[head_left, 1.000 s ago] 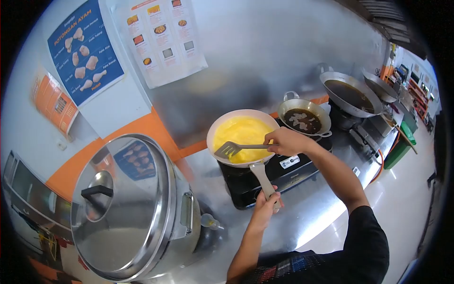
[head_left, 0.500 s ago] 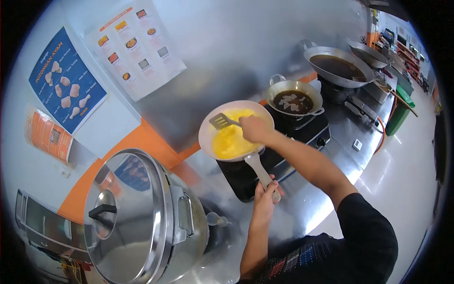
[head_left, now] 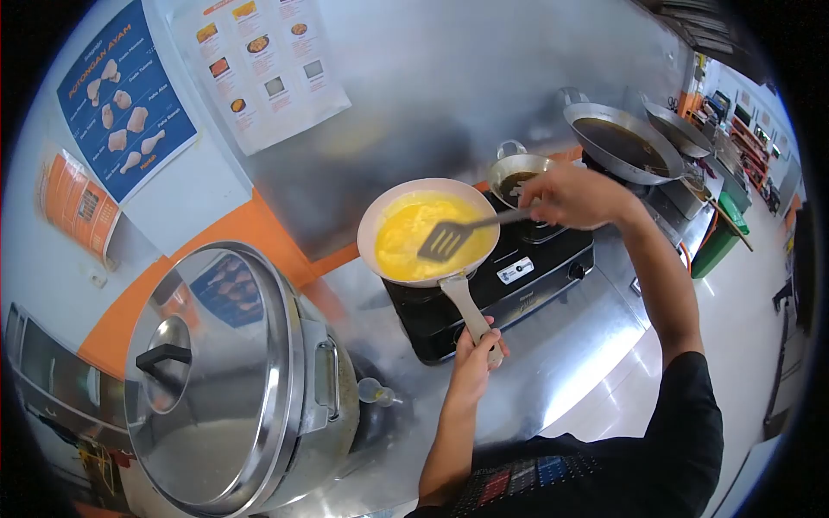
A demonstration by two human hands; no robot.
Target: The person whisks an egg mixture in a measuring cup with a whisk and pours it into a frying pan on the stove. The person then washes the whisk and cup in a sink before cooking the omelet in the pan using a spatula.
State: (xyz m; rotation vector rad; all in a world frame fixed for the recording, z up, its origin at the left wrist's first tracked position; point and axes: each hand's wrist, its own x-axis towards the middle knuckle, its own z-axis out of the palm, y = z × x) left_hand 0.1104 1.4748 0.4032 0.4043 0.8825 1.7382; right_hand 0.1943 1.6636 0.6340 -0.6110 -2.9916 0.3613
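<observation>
My left hand (head_left: 474, 361) is wrapped round the handle (head_left: 469, 312) of a pale frying pan (head_left: 370, 226) on a black stove (head_left: 548, 268). Yellow egg (head_left: 404, 233), partly in soft folds, covers the pan's bottom. In my right hand (head_left: 572, 197) is a grey slotted spatula (head_left: 447, 239), its blade over the right part of the egg; whether it touches the egg I cannot tell. My right hand partly hides a small wok (head_left: 511, 161) with dark oil behind it.
A large lidded steel pot (head_left: 226, 371) stands at the left. Two larger woks (head_left: 626, 136) are at the back right. A small clear cup (head_left: 373, 391) sits beside the pot. A steel wall (head_left: 449, 78) rises behind the stove.
The spatula has gone from the pan's far left side to its right part, and my right hand has moved right and up, away from the pan. My left hand keeps its hold.
</observation>
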